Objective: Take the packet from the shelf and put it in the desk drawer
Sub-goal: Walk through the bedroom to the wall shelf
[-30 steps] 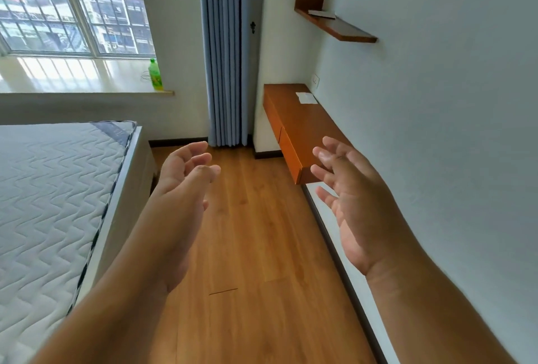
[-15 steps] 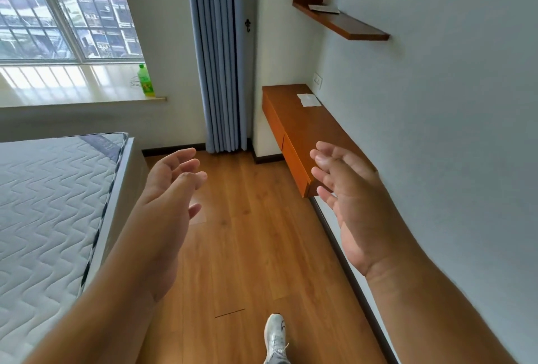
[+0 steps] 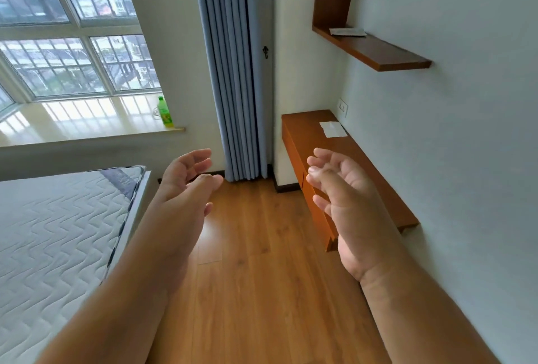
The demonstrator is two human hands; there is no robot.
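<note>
Ahead of me, room: wood floor [image 3: 256,276] runs to the curtain [image 3: 230,72] in the corner.
Bed: mattress [image 3: 55,241] fills my left side, below the window [image 3: 67,29].
Desk: mounted on the wall at my right, top [image 3: 346,157] bare but for a white paper [image 3: 332,129]; drawer front [image 3: 316,206] is closed.
Shelf: board [image 3: 375,51] hangs above the desk, well beyond my reach.
Left hand: mine [image 3: 186,189] is raised over the floor, fingers loosely spread, grasping nothing.
Right hand: mine [image 3: 346,200] is raised in front of the desk edge, fingers apart, empty.
Bottle: green one [image 3: 165,112] stands on the sill.
Packet: it [image 3: 347,31] lies flat on the shelf's far end.
</note>
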